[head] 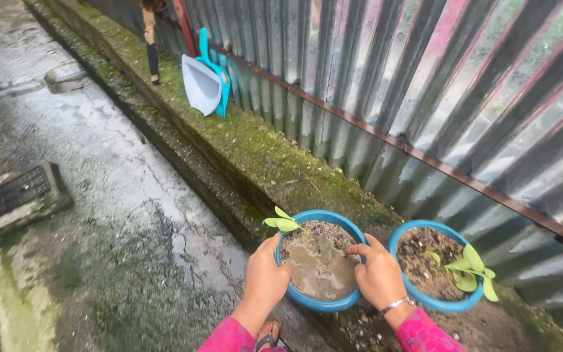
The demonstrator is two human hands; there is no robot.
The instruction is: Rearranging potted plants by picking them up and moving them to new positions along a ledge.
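A blue round pot point(326, 216) full of muddy water and soil sits at the edge of a mossy concrete ledge point(255, 146). A small green seedling point(283, 223) leans over its near-left rim. My left hand point(265, 280) grips the pot's left side. My right hand point(378, 274), with a metal bracelet at the wrist, holds the right rim, fingers over the edge. Both sleeves are pink. A second blue pot point(425, 300) stands right beside it, filled with dark soil and holding a leafy green seedling point(467, 270).
A corrugated metal fence point(438, 91) runs behind the ledge. A blue and white dustpan point(204, 81) leans against it farther along. Wet cracked concrete ground point(105, 176) lies to the left, with a drain grate block point(24, 189). A sandalled foot point(268, 336) shows below.
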